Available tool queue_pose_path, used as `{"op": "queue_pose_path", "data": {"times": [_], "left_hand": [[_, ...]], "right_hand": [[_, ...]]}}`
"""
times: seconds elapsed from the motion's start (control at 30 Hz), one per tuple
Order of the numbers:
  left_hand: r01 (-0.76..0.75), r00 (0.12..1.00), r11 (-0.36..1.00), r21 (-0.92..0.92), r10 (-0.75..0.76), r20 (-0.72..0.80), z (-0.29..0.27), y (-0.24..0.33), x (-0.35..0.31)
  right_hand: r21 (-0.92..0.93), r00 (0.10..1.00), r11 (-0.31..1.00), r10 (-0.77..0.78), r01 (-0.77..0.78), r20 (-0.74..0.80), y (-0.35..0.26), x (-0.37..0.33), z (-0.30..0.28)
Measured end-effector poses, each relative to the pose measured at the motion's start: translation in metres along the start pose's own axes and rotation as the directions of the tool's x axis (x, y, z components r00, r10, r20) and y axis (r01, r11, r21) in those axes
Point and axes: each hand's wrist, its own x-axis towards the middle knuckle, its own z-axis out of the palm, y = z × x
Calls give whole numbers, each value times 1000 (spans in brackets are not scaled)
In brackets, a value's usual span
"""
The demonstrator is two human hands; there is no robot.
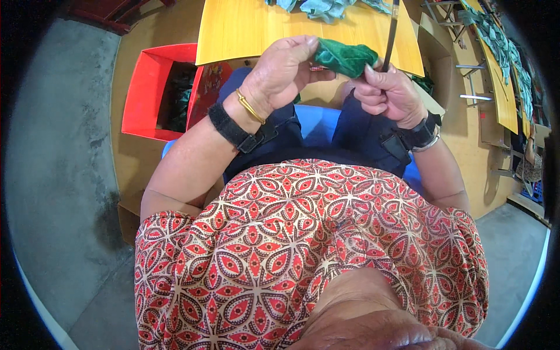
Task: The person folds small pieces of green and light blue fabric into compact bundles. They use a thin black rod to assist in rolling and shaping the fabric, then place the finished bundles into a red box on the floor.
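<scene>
Yellow tabletop, red box (left, open), held green cloth

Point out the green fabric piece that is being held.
The dark green piece, held between the left hand and the right hand; the paler pieces lie on the yellow table.

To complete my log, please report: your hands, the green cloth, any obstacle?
Left hand pinching one end of green cloth. Right hand at other end, dark rod in grip. Cloth raised, bunched between hands. Nothing visibly blocking them.
</scene>
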Motion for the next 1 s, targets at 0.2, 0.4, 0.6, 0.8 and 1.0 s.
{"op": "queue_pose_path", "data": {"times": [0.2, 0.4, 0.6, 0.8, 1.0], "left_hand": [[-51, 996, 990, 131, 60, -66, 11, -9, -2], [-164, 952, 694, 701, 296, -71, 15, -22, -3], [17, 993, 949, 315, 20, -114, 12, -8, -1], [-68, 995, 961, 270, 84, -50, 14, -14, -2], [-146, 950, 856, 496, 262, -172, 15, -11, 3]], "right_hand": [[43, 995, 996, -77, 80, -70, 3, 4, -4], [-68, 980, 997, -45, 32, -195, 9, 12, 8], [73, 983, 992, -89, 101, -162, 14, 16, -6], [110, 969, 989, 70, -98, 239, 18, 4, 11], [141, 970, 990, -31, -3, 242, 13, 7, -2]]}}
